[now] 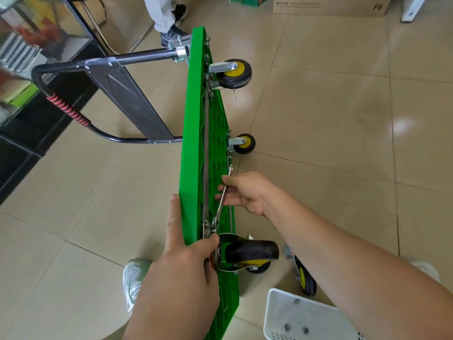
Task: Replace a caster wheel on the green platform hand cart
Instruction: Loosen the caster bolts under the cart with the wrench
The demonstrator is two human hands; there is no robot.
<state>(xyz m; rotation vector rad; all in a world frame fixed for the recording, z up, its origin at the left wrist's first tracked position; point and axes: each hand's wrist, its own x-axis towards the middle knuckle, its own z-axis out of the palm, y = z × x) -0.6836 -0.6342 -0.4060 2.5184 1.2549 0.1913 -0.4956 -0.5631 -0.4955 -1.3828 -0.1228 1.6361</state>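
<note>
Left hand pinches the edge of the green cart, which stands on its side. Right hand grips the wrench, whose head sits at the caster mount. The bolt-turning step is in hand, I judge; next needs steady turns against a firmly held cart.

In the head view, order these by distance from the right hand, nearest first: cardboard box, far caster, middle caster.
1. middle caster, just beyond the right hand.
2. far caster, upper centre.
3. cardboard box, top right.
</note>
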